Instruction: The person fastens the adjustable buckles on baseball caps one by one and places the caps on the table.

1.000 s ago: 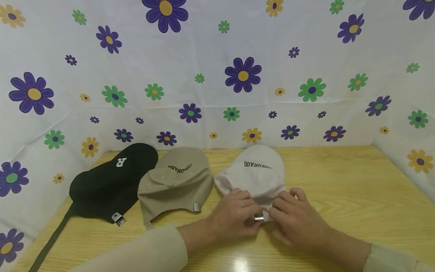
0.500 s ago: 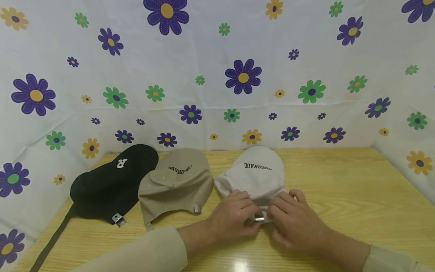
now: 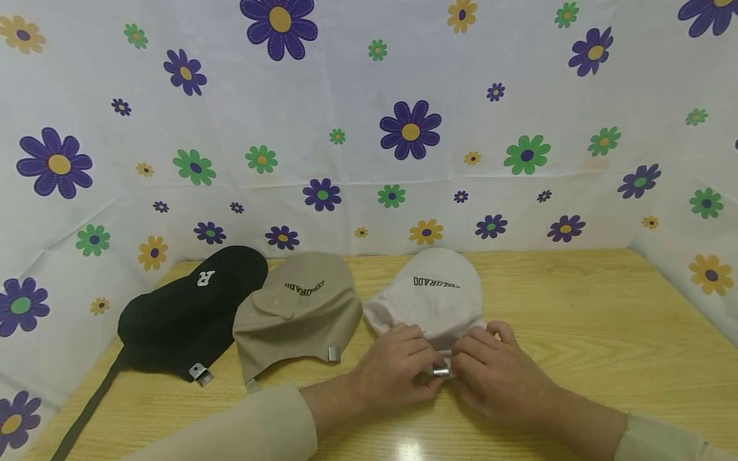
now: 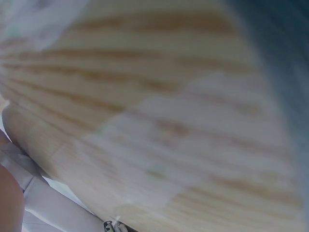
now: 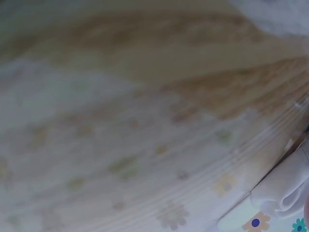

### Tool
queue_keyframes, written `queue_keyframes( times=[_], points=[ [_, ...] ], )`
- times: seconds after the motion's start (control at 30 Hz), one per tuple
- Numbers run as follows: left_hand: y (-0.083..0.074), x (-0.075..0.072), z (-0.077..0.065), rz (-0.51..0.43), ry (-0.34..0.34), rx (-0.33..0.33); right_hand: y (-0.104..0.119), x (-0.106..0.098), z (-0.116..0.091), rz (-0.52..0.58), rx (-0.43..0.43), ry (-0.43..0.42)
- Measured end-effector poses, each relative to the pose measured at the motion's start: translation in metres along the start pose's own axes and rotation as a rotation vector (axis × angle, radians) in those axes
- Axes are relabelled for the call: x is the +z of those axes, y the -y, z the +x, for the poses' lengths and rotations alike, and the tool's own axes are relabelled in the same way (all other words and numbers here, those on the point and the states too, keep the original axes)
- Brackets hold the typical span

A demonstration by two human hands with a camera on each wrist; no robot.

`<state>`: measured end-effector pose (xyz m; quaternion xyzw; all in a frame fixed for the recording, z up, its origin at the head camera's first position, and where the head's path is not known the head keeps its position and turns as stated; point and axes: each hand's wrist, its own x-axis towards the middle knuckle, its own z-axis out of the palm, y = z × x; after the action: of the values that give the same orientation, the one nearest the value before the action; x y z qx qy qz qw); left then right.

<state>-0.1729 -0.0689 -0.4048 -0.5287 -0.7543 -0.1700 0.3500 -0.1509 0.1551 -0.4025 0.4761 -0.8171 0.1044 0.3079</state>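
A pale baseball cap [image 3: 441, 291] with "COLORADO" lettering lies on the table, its crown toward the far side and its strap end toward me. My left hand [image 3: 398, 365] pinches the strap at the left of a shiny metal buckle [image 3: 441, 371]. At the right of this buckle, the curled fingers of my right hand [image 3: 498, 378] grip the strap, and the two hands almost meet. Fingertips and much of the strap are hidden behind the hands. Part of the cap [image 5: 280, 188] shows at the right wrist view's lower right edge.
Left of the pale cap lies a tan cap [image 3: 311, 301] with a metal buckle. Farther left is a black cap [image 3: 190, 314] with a white "R", its long strap trailing toward the table's near left. A flowered cloth [image 3: 346, 96] hangs behind the wooden table [image 3: 576, 301].
My right hand has shifted slightly left toward the buckle, so less of the strap shows between the hands. The left hand and the caps have stayed nearly in place.
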Motion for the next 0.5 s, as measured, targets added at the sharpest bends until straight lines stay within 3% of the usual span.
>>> queue_keyframes(
  times=[0.5],
  points=[
    [-0.0003, -0.0001, -0.0003, -0.012, -0.005, 0.003, 0.0005, 0.0022, 0.0018, -0.040, -0.021, -0.037]
  ],
)
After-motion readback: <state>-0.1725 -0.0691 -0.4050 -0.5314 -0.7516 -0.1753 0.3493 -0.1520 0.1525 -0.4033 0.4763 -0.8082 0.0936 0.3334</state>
